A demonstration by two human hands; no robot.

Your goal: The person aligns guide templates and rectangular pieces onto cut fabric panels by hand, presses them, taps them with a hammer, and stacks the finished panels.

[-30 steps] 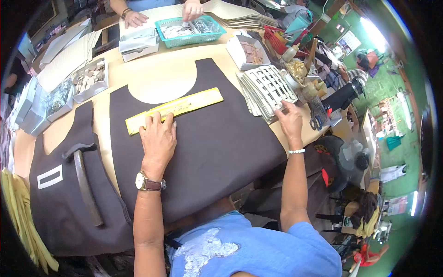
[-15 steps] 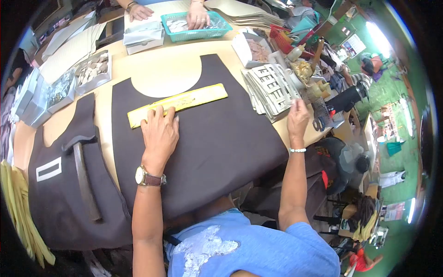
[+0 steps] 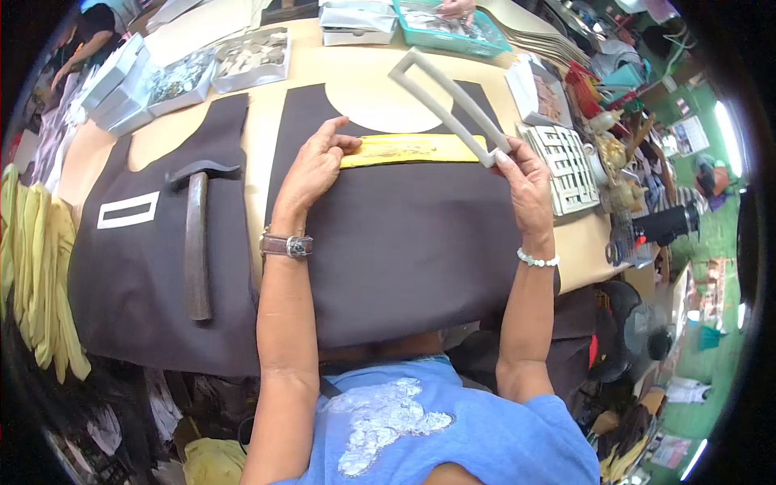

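My right hand (image 3: 529, 179) pinches a pale rectangular frame (image 3: 436, 85) by its lower corner, holding it tilted above the dark brown garment panel (image 3: 412, 242). Across that panel lies a flat yellow strip (image 3: 420, 149), scuffed in its middle. My left hand (image 3: 319, 166) rests at the strip's left end, fingers partly extended and touching it; the thumb is hidden. To the left, a second dark panel (image 3: 162, 283) bears a small white rectangular frame (image 3: 129, 210) and a hammer (image 3: 196, 242). A stack of pale cut-out pieces (image 3: 566, 170) sits just right of my right hand.
Boxes of small pieces (image 3: 250, 61) line the far left of the table. A teal basket (image 3: 461, 40) with another person's hand (image 3: 457, 8) is at the back. Yellow cloth (image 3: 36, 267) hangs at the left edge. A cluttered rack (image 3: 626, 186) stands right.
My right hand has come left from beside the stack, now with the pale frame in it. My left hand has shifted to the strip's end, and the strip lies more level in view.
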